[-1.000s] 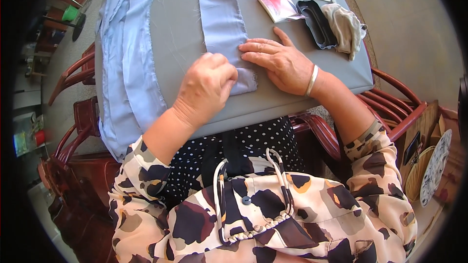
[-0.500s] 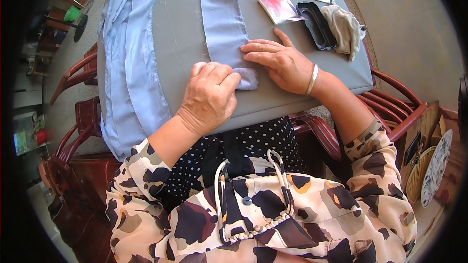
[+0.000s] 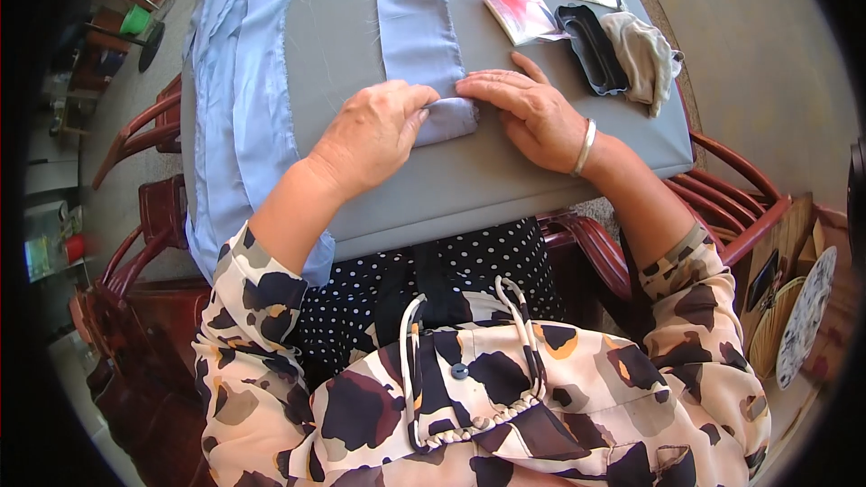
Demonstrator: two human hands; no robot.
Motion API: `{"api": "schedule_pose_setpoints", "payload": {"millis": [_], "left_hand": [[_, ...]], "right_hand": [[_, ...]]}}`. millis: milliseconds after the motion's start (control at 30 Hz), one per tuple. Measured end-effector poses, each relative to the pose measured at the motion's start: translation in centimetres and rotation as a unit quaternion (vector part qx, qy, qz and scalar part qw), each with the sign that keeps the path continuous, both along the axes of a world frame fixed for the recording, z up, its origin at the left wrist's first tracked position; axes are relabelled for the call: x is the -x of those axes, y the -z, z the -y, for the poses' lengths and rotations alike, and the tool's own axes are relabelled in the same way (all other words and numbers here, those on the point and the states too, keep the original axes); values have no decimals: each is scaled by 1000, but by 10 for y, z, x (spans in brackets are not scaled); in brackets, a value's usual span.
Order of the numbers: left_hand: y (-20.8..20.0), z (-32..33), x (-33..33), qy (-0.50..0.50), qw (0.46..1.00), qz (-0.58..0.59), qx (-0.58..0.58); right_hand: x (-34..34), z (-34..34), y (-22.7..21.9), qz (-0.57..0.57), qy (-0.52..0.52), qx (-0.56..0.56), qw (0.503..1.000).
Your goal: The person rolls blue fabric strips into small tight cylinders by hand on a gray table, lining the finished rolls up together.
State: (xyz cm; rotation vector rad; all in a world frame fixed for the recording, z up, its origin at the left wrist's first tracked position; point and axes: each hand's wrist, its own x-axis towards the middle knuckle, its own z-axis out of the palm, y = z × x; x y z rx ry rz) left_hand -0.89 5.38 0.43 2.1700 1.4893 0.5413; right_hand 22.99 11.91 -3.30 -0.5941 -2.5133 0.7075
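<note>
At the near edge of the grey worktop (image 3: pixel 505 189), the end of a light blue cloth strip (image 3: pixel 424 36) is pinched by the left hand (image 3: pixel 374 135) and pressed flat under the open right hand (image 3: pixel 532 108). A clean fold is best kept by holding the edges aligned. Beyond lie a black case (image 3: pixel 591 50), a beige glove (image 3: pixel 645 54) and a red-and-white packet (image 3: pixel 523 11).

a grey padded board (image 3: pixel 505 189) lay across dark red wooden chairs (image 3: pixel 135 216). bright daylight fell on a pale concrete floor (image 3: pixel 749 45). more red chair rails (image 3: pixel 740 189) curved at the right.
</note>
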Motion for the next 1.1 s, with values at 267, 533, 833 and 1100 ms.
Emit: {"api": "schedule_pose_setpoints", "payload": {"millis": [267, 533, 833, 1100], "left_hand": [[11, -1, -2, -79, 992, 60, -78], [15, 13, 1, -30, 987, 21, -159], [21, 38, -14, -47, 977, -62, -200], [22, 43, -9, -42, 975, -65, -210]], "right_hand": [[2, 4, -11, -120, -6, 19, 993], [15, 18, -1, 22, -13, -125, 992], [16, 17, 4, 7, -5, -183, 983], [21, 22, 4, -3, 18, -186, 982]]}}
